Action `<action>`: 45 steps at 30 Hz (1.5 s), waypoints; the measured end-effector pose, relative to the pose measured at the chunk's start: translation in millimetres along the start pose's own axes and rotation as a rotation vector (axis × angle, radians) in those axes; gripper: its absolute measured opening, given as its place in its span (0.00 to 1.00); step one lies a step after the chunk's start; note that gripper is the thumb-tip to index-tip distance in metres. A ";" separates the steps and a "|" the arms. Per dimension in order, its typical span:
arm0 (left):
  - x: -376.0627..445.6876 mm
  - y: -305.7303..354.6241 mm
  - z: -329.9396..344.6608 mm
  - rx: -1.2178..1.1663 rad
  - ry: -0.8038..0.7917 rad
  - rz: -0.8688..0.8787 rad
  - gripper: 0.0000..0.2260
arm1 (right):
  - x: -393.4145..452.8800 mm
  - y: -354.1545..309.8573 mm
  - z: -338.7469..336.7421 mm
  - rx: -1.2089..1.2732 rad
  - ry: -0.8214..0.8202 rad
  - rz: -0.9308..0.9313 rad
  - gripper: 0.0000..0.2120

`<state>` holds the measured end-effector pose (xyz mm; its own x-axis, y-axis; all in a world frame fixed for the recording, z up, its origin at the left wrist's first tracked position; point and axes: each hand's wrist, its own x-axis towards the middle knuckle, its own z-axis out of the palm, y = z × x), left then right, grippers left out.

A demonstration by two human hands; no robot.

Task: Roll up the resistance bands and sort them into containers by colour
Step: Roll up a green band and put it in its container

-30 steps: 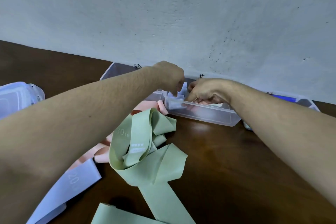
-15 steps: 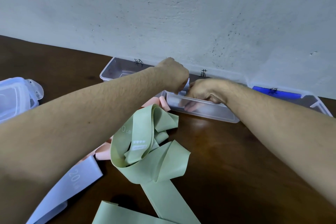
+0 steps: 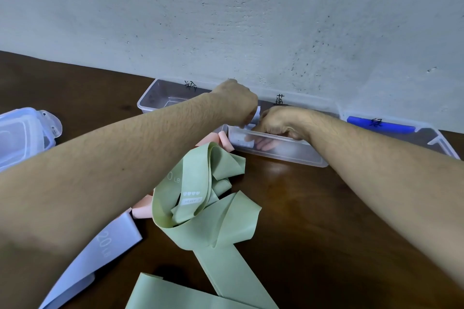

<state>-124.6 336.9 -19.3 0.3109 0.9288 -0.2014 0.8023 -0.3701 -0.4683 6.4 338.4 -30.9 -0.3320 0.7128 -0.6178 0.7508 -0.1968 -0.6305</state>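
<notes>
Over the middle clear container [image 3: 288, 155], against the wall: left hand [image 3: 234, 103] curled into a fist, knuckles up, pinching the top of a pale lilac-blue band roll [image 3: 255, 115]. Right hand [image 3: 278, 121] reaching down into the same container, fingers [image 3: 263, 143] seen through the front wall, curled near a pale rolled piece [image 3: 242, 138] at the container's left end; whether those fingers actually grasp it, cannot tell. Both hands nearly touching above the container rim.

Black handwritten mark on the back rim behind the hands. Left of it, a second clear container [image 3: 160, 96], likewise marked. Right of it, a third container [image 3: 437, 140] with a blue strip [image 3: 379, 126] along its back edge.

Nearer the camera on the dark wooden table [image 3: 339, 221]: loose green band [image 3: 211, 211], unrolled and tangled, printed "LB" and "HEAVY". Pink band [image 3: 224, 140] partly under it, one end just beside the middle container's left corner. Lilac band [image 3: 100, 251] marked "20 LB" lying flat at lower left, under the left forearm. Clear lidded box [image 3: 22, 133] at far left edge.
</notes>
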 end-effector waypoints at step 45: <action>-202.0 137.8 36.0 -0.777 0.283 -0.165 0.24 | -131.9 100.6 128.0 0.287 0.423 -0.378 0.15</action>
<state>-95.2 97.6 -74.1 0.1915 0.9774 0.0894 0.9389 -0.2090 0.2735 52.6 138.4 -73.0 -0.2458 0.9611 -0.1258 0.4237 -0.0102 -0.9058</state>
